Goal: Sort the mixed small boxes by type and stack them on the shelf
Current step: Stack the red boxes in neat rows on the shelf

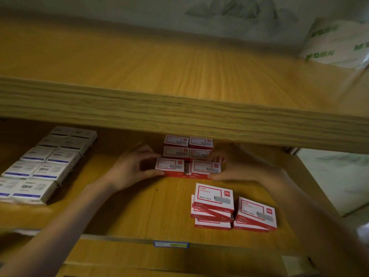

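On the lower shelf (139,206), red-and-white boxes stand in neat rows at the back (187,146). My left hand (131,168) pinches a red-and-white box (169,166) at the front of those rows, thumb below and fingers above. My right hand (241,166) grips the neighbouring red-and-white box (205,169) the same way. A narrow gap separates the two held boxes. Loose, crooked piles of red-and-white boxes (233,210) lie nearer to me on the right. White-and-blue boxes (46,162) are laid in tidy rows at the left of the shelf.
The upper shelf board (179,108) overhangs the work area, close above the back rows. A white plastic bag with green print (337,43) sits on the upper shelf at far right. A blue price label (170,244) is fixed to the lower shelf's front edge.
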The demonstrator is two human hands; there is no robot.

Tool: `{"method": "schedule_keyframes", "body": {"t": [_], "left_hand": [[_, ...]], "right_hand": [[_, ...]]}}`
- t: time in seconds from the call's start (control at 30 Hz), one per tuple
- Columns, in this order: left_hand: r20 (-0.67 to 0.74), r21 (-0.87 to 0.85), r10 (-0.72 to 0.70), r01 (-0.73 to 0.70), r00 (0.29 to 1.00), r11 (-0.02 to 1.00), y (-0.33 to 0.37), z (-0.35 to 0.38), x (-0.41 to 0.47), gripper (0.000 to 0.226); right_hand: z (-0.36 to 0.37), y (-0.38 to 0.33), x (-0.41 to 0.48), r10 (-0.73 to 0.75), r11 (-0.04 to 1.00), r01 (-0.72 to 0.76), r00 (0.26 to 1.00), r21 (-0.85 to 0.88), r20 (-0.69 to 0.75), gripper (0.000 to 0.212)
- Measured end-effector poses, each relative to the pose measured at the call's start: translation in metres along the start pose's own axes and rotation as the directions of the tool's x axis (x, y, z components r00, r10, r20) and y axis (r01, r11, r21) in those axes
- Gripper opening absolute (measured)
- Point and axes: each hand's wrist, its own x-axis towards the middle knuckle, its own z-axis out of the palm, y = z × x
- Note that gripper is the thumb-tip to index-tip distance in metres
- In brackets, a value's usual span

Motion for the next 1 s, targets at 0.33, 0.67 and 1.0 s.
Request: {"method": "schedule_keyframes", "body": {"t": [0.33, 0.67, 1.0], "left_hand": [[-0.014, -0.005, -0.064, 0.064, 0.998, 0.998, 0.0, 0.009, 0.003, 0.09], [-0.036, -0.3, 0.167, -0.17, 0.985, 0.939, 0.07, 0.008, -0.016, 0.047], [0.071, -0.173, 0.237, -0.222, 0.969, 0.96, 0.086, 0.014, -0.011, 0.051]], "right_hand": [[0.005, -0.017, 0.003, 0.03, 0.998, -0.035, 0.995, -0.06, -0.091, 0.036], [-0.018, -0.015, -0.062, 0.147, 0.987, -0.131, 0.966, 0.088, -0.214, 0.027], [-0.024, -0.004, -0.123, 0.161, 0.984, -0.165, 0.985, 0.063, 0.065, 0.058]]}}
